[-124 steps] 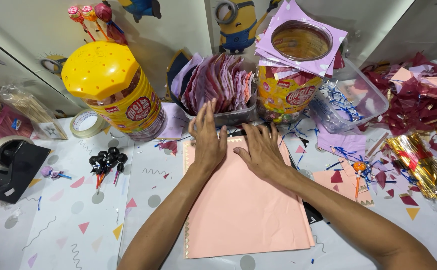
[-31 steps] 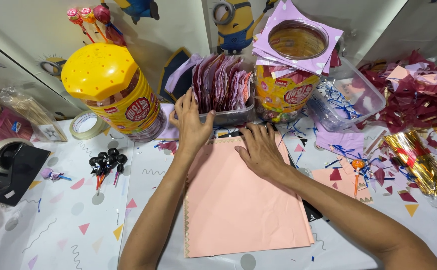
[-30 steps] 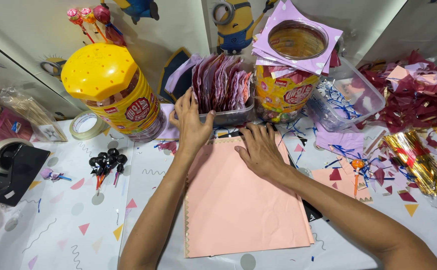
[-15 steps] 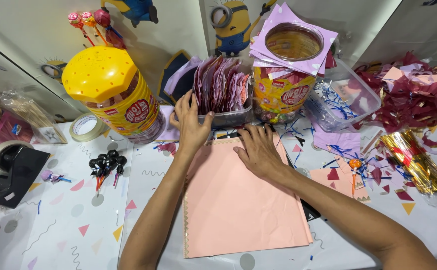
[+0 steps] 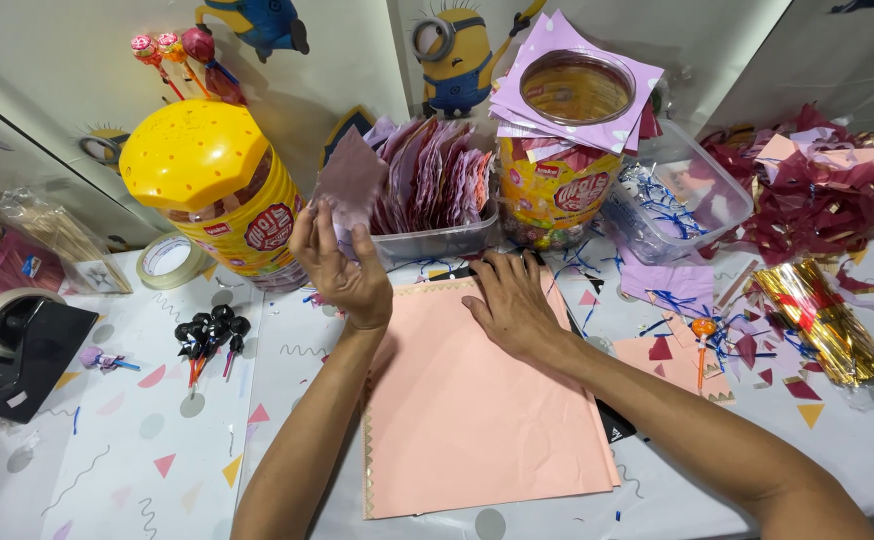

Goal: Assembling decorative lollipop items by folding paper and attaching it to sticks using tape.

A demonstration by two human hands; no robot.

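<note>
Two hands are at work over one pink paper sheet [image 5: 477,400], which lies flat on the table [image 5: 107,460] with its long axis running away from the person. The right hand [image 5: 512,305] rests flat on the far part of the sheet, fingers spread and holding nothing. The left hand [image 5: 342,265] is raised just beyond the sheet's far left corner; its fingers are closed on one small purple paper square [image 5: 352,180], standing on a corner. Directly beyond the sheet is a clear plastic tray [image 5: 437,240] packed with many upright purple and pink squares. Two yellow candy jars stand beyond the sheet: a closed jar [image 5: 212,190] to the left, an open jar [image 5: 557,180] to the right.
</note>
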